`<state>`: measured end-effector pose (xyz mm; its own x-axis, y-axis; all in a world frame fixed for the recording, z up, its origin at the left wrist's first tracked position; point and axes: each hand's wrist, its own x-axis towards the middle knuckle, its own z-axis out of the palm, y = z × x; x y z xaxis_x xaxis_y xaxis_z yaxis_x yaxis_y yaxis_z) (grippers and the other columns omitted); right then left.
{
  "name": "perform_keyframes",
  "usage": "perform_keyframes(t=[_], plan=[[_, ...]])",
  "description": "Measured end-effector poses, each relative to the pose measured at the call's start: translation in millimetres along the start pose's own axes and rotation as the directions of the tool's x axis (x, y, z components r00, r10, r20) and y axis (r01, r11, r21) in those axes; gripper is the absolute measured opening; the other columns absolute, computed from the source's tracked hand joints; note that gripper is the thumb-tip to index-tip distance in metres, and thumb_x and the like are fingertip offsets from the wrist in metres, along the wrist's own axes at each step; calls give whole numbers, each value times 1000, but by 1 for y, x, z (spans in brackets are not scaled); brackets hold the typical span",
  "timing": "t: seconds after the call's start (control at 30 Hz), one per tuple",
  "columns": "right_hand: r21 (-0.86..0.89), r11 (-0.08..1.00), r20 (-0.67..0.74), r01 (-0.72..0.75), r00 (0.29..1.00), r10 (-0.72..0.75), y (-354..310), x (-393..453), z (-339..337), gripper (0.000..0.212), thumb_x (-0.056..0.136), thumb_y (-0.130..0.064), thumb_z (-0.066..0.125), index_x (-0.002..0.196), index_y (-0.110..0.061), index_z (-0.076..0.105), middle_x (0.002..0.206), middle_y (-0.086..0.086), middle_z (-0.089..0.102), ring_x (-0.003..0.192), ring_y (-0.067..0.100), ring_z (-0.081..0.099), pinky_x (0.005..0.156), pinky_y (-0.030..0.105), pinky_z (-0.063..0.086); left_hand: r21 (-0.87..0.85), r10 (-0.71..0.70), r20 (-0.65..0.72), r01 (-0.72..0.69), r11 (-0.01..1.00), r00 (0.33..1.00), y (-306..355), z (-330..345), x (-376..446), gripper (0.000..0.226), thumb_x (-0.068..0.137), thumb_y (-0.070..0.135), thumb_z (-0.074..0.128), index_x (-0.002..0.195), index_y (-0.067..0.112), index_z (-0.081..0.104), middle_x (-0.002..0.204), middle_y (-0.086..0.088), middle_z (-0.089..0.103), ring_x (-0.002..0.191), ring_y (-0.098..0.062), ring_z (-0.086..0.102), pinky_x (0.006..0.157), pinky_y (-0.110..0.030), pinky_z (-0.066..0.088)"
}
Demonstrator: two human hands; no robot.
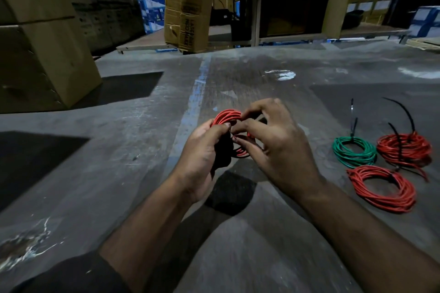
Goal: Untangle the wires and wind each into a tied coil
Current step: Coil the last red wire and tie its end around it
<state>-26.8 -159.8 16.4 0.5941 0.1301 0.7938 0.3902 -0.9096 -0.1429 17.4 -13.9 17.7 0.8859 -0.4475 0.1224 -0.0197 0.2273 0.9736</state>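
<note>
A small coil of red wire [227, 116] is held up over the grey floor between both hands. My left hand [202, 154] grips its left side, fingers curled round the strands. My right hand [273, 145] pinches the coil from the right with thumb and fingertips; something thin and dark sits at the pinch, too small to name. On the floor to the right lie three wound coils: a green one [354, 152] with a black tie standing up, a red one [404, 150] with black ties, and a nearer red one [383, 189].
Stacked cardboard boxes [40, 38] stand at the left. A tall carton [185, 5] leans at a shelving rack [257, 2] at the back. A blue painted line [197, 93] runs along the concrete floor under my hands.
</note>
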Motion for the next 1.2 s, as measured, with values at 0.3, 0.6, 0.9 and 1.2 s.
perform_keyframes(t=[0.3, 0.6, 0.9, 1.2], plan=[[196, 980, -154, 20, 988, 11, -5, 2, 5, 9, 91, -4, 65, 100, -3, 66, 111, 10, 65, 113, 29, 58, 95, 39, 48, 266, 139, -4, -133, 955, 990, -3, 1, 0, 26, 105, 37, 39, 97, 20, 56, 81, -2, 52, 73, -17, 45, 62, -31, 36], [804, 352, 218, -480, 787, 577, -9, 6, 12, 12, 98, -10, 56, 89, -18, 55, 80, -6, 59, 76, 6, 57, 74, 28, 49, 633, 346, 231, -410, 657, 909, -13, -8, 5, 18, 101, 38, 48, 104, 20, 50, 83, 12, 58, 75, -3, 58, 65, -21, 46], [764, 398, 143, -509, 734, 664, 2, 7, 15, 15, 92, -9, 64, 87, -20, 57, 82, -4, 61, 75, 10, 59, 68, 29, 53, 676, 371, 189, -395, 622, 909, -18, 1, 1, 23, 104, 36, 45, 102, 17, 57, 89, 3, 65, 84, -10, 64, 74, -41, 55], [327, 916, 19, -232, 971, 240, -1, 1, 12, 25, 102, -20, 45, 118, -13, 63, 109, 0, 59, 97, 8, 59, 82, 28, 52, 375, 238, 28, -231, 898, 971, -11, -4, 5, 23, 105, 35, 43, 89, 29, 59, 56, 17, 46, 49, 0, 40, 48, -16, 33]])
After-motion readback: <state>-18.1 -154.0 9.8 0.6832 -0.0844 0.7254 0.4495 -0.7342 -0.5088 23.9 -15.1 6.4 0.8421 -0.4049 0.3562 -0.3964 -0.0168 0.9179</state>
